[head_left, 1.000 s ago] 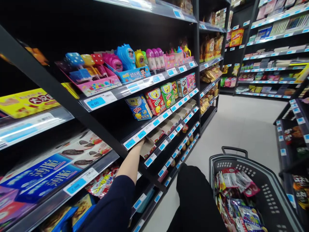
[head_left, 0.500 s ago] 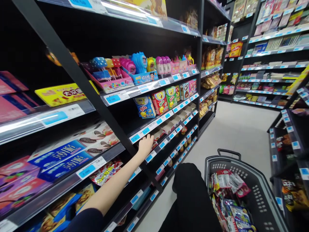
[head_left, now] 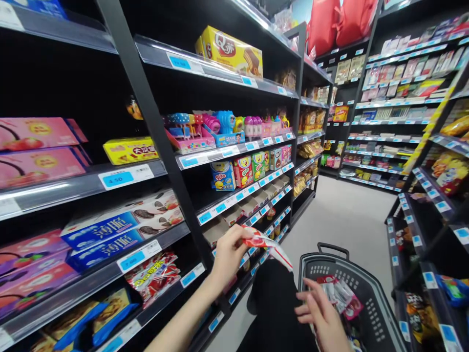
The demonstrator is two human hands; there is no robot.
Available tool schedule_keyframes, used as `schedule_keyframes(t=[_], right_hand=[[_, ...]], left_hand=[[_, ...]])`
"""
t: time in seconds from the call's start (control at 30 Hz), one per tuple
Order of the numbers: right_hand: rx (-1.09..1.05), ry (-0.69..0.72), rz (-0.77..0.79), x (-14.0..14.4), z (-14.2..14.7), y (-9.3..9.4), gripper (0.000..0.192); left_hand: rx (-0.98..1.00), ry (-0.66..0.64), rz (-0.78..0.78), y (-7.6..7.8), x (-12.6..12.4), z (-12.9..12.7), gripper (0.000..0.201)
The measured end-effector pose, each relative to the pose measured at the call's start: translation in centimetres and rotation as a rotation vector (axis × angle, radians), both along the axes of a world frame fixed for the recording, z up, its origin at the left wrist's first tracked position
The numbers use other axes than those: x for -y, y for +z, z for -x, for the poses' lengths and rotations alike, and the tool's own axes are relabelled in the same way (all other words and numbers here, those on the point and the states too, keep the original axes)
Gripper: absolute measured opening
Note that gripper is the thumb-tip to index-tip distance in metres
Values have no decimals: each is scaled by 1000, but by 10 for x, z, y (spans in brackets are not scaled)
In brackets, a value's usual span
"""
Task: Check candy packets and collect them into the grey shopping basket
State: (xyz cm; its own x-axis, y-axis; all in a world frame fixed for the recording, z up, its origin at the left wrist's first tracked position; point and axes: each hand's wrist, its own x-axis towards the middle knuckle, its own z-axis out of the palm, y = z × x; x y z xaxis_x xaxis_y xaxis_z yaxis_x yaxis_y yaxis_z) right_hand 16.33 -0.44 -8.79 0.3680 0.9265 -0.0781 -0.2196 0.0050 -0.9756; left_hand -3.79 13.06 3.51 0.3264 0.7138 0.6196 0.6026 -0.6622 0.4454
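Note:
My left hand [head_left: 227,258] grips a red and white snack packet [head_left: 270,246] and holds it out in front of the black shelves, just left of the basket. My right hand [head_left: 321,317] is low at the basket's near edge with its fingers spread and nothing in it. The dark shopping basket [head_left: 373,293] stands on the floor at my right and holds several bright snack packets [head_left: 339,296]. The shelf that the packet came from carries open brown cartons [head_left: 216,230].
Black shelving [head_left: 154,127] runs along my left with boxed biscuits, blue cookie boxes [head_left: 106,234], toy candies [head_left: 220,127] and blue price tags. More shelves stand at the right [head_left: 425,205] and across the aisle's far end. Pale floor [head_left: 344,215] runs between them. My dark trouser leg [head_left: 271,303] is below.
My left hand has come out of the lower shelf with a red and white packet and moved toward the basket. My right hand has come into view. The camera has tilted up.

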Motion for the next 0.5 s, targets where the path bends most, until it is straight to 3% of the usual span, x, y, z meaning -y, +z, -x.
schedule_keyframes(t=[0.1,0.17,0.23,0.33,0.43,0.5], right_hand=[[-400,176,-142,-4,15,55,100],[-469,191,-260,1,15,83,110],[-394,103,-369,9,8,101,102],[-214,-52,-485,23,-9,119,74],[-74,-163,-537,36,-20,127,51],[-18,-234,-545,43,-20,127,41]], left_hand=[[367,-151,-56,8,33,-26,14],[629,-300,-43,14,49,-40,11],[772,-399,3,22,59,-50,11],[843,-524,182,35,67,-53,8],[859,-646,393,42,71,-46,5],[890,-704,501,43,74,-41,13]])
